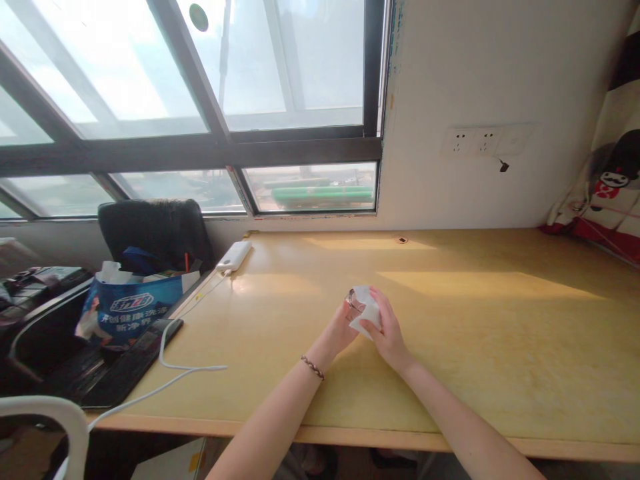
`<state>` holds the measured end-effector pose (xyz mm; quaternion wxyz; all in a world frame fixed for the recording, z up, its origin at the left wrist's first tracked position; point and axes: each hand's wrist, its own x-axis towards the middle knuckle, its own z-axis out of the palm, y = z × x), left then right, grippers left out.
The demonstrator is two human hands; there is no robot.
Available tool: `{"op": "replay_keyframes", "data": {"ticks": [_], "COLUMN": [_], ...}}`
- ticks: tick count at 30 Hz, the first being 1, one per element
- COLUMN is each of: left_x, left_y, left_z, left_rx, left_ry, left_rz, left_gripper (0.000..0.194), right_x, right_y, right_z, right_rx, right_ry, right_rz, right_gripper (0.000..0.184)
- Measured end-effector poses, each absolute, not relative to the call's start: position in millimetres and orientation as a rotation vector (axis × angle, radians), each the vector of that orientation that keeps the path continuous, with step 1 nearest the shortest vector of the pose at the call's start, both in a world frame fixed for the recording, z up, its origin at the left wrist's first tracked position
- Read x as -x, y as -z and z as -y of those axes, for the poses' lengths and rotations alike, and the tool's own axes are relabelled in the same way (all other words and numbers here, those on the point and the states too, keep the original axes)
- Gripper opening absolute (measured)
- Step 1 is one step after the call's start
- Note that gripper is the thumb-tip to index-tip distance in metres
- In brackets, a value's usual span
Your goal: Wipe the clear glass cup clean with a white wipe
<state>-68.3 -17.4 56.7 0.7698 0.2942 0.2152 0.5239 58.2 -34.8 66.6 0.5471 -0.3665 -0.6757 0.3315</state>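
Both my hands meet above the middle of the wooden desk (450,347). My left hand (341,328), with a braided bracelet at the wrist, is closed around a small shiny object (351,301) that I cannot make out clearly. My right hand (387,330) is closed on a white tissue (367,308) and presses it against that object. Most fingers are hidden behind the tissue.
A white power bank (234,256) lies at the desk's far left, its white cable (173,363) trailing to a dark phone (163,328) at the left edge. A blue printed bag (127,313) and a black chair (155,233) stand left. Wall sockets (483,141) sit above the desk.
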Motion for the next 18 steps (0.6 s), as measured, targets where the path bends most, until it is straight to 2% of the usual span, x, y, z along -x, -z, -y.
{"op": "replay_keyframes", "data": {"ticks": [6, 8, 11, 13, 18], "left_x": [65.3, 63.3, 63.2, 65.9, 76.5], "left_y": [-60.4, -65.1, -69.8, -70.6, -67.9], "left_z": [15.3, 17.1, 20.1, 21.0, 20.2], "left_rx": [-0.482, -0.451, -0.417, -0.386, -0.289], "left_ry": [-1.263, -1.237, -1.164, -1.118, -0.976], "left_rz": [-0.505, -0.512, -0.495, -0.494, -0.457], "left_gripper": [0.046, 0.043, 0.042, 0.041, 0.04], "right_x": [-66.8, -66.9, -64.9, -64.2, -69.3], "right_y": [-73.5, -72.3, -69.6, -69.7, -78.4], "right_z": [28.0, 27.1, 28.2, 29.4, 29.3], "right_rx": [0.887, 0.894, 0.869, 0.845, 0.836], "right_ry": [-0.764, -0.694, -0.58, -0.573, -0.807], "right_rz": [1.564, 1.623, 1.749, 1.779, 1.625], "right_gripper": [0.038, 0.045, 0.067, 0.072, 0.041]}}
